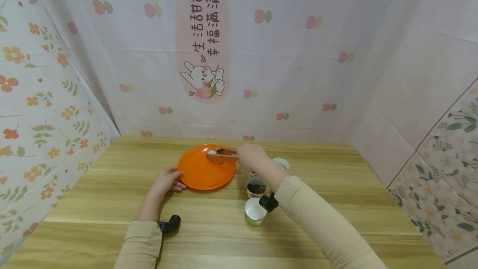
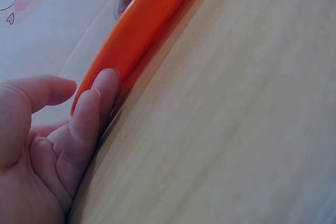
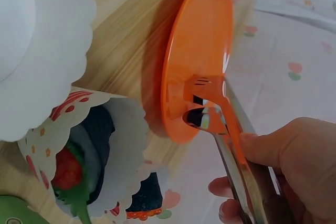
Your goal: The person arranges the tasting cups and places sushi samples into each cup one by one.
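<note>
My left hand (image 1: 169,179) grips the left rim of a round orange plate (image 1: 199,177), with the thumb near the top of the rim and fingers against its underside in the left wrist view. In my right hand (image 3: 294,161) is a pair of metal tongs (image 3: 231,153), one tip slotted like a fork. The tips are over the far right part of the plate. At the tips shows a small dark-wrapped piece (image 3: 198,99) that looks like sushi; a white and yellow face (image 1: 212,152) shows in the head view.
Right of the plate stand several scalloped paper cups. The nearest cup (image 1: 255,211) has a white inside; the cup behind it (image 1: 251,194) holds dark-wrapped food (image 3: 100,145) with red and green. Another white cup (image 1: 281,162) stands behind my right forearm. A patterned cloth (image 1: 261,74) hangs behind the table.
</note>
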A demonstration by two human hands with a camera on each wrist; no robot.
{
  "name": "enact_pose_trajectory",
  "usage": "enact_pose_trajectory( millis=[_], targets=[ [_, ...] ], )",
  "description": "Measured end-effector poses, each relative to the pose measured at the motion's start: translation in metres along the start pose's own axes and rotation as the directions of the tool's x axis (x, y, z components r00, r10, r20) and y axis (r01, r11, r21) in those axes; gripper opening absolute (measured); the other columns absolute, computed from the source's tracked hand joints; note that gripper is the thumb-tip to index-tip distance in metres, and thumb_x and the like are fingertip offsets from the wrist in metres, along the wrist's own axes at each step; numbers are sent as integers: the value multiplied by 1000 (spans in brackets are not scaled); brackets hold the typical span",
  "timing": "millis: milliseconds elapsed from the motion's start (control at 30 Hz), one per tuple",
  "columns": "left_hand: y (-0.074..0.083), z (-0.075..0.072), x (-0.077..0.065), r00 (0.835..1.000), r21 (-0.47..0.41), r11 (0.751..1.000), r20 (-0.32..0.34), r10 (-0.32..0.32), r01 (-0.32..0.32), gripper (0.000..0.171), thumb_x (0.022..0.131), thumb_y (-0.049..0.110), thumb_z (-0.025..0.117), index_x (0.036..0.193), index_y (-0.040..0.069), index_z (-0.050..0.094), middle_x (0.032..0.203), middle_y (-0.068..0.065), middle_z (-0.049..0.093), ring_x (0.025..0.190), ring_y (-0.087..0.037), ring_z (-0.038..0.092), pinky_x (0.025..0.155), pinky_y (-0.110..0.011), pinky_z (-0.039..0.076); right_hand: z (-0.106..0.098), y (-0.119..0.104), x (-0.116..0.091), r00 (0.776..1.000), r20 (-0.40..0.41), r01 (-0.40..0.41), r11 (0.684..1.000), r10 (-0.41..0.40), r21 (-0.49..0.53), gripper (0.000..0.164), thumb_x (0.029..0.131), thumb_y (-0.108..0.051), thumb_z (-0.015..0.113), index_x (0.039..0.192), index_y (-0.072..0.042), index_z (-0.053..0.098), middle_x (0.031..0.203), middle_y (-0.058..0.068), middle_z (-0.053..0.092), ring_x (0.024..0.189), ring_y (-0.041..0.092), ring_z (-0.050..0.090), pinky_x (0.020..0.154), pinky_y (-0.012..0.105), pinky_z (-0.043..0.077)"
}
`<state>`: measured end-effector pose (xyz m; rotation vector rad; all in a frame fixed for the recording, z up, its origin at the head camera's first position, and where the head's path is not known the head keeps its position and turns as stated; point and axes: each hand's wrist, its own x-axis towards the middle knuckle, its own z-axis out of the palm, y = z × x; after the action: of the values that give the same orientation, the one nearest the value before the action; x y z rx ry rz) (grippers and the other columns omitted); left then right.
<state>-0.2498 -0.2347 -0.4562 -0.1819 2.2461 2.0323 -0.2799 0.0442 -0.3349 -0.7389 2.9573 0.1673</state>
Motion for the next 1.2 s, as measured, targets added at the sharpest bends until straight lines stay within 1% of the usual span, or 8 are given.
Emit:
enact_pose_trajectory(
  millis=[133,300,500,600,833,933,967,1200],
  targets=[
    [0,0,0,1000,1,1000,-1,-3,3,49,99,11,48,137,-15,31,79,-10,64,58,-17,65,55,-26,56,-2,-5,2,1000,5,4,1000,-4,-1,12,95,-20,62,98,-11,69,88,2,64,74,17,60,61,34,52],
    [0,1,0,1000,0,1000,-8,-12,12,50,99,10,48,138,-15,31,80,-11,64,58,-16,65,55,-25,56,-3,-11,3,1000,10,-10,1000,10,2,10,94,-18,62,96,-11,69,89,2,64,72,16,58,56,31,49],
    [1,1,-1,1000,2,1000,-8,-14,15,50,99,10,48,138,-15,30,80,-11,64,58,-16,65,55,-25,55,-6,-18,2,1000,21,-6,1000,6,-7,12,95,-16,60,102,-11,69,97,3,65,74,15,57,56,30,48],
    [1,0,-1,1000,6,1000,-7,-14,14,49,99,10,47,138,-15,31,79,-11,64,58,-16,65,55,-25,55,-5,-19,2,1000,18,2,1000,-2,-30,13,96,-16,59,104,-12,68,98,2,65,74,14,56,57,29,48],
    [0,2,0,1000,0,1000,-6,-13,13,49,99,10,48,137,-15,32,79,-12,64,58,-16,65,55,-25,56,-1,-20,2,1000,-11,16,992,-18,-122,13,93,-17,61,102,-13,69,94,1,64,67,13,55,52,27,49],
    [-1,2,0,1000,-1,1000,2,-7,7,50,99,10,48,138,-17,29,80,-12,64,58,-17,65,55,-26,56,0,-20,1,999,-19,24,989,-28,-149,12,93,-17,61,101,-13,70,92,0,64,66,13,54,51,27,48],
    [-1,1,0,1000,-3,1000,-4,-13,13,50,99,10,48,138,-16,30,80,-12,64,58,-16,65,55,-26,56,0,-20,1,999,-17,25,988,-28,-152,12,93,-17,61,100,-13,70,92,0,64,66,13,54,50,27,48],
    [-1,0,1,1000,1,1000,-10,-13,13,51,100,11,48,139,-15,29,82,-12,64,59,-17,66,57,-26,56,-2,-14,-1,1000,27,-3,996,5,-93,10,94,-20,62,98,-14,69,85,-2,61,64,13,53,48,28,45]
  ],
)
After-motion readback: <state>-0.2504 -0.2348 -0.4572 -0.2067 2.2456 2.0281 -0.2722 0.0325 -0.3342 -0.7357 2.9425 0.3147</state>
